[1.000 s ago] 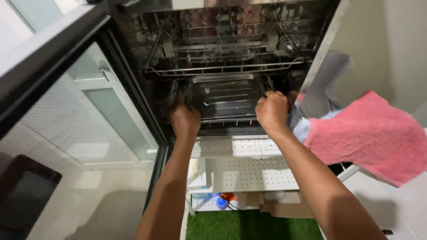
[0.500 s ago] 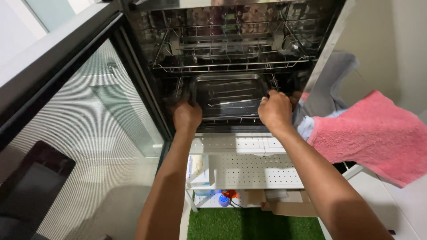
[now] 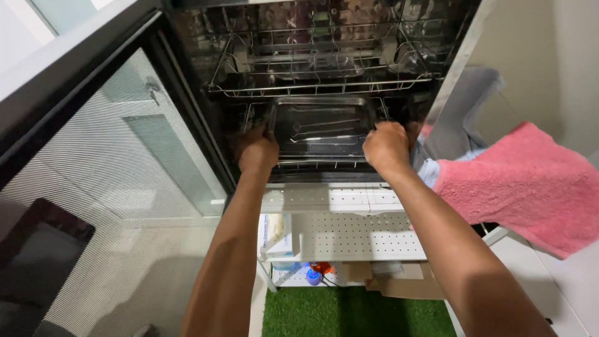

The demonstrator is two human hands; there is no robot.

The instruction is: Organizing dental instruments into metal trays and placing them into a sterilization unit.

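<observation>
A steel tray (image 3: 321, 128) holding a few long metal instruments sits on the lower wire rack (image 3: 315, 163) inside an open dark cabinet. My left hand (image 3: 257, 150) is closed on the tray's left front corner. My right hand (image 3: 387, 146) is closed on its right front corner. An upper wire rack (image 3: 318, 68) sits just above the tray.
The cabinet's glass door (image 3: 93, 156) hangs open on the left. A pink towel (image 3: 530, 187) and a grey cloth (image 3: 465, 112) hang at the right. Below is a white perforated shelf (image 3: 355, 234), cardboard (image 3: 399, 287) and green artificial turf (image 3: 349, 315).
Both hands stay on the tray's front corners. The view has drifted slightly, and the tray and hands sit a little higher in the frame than before.
</observation>
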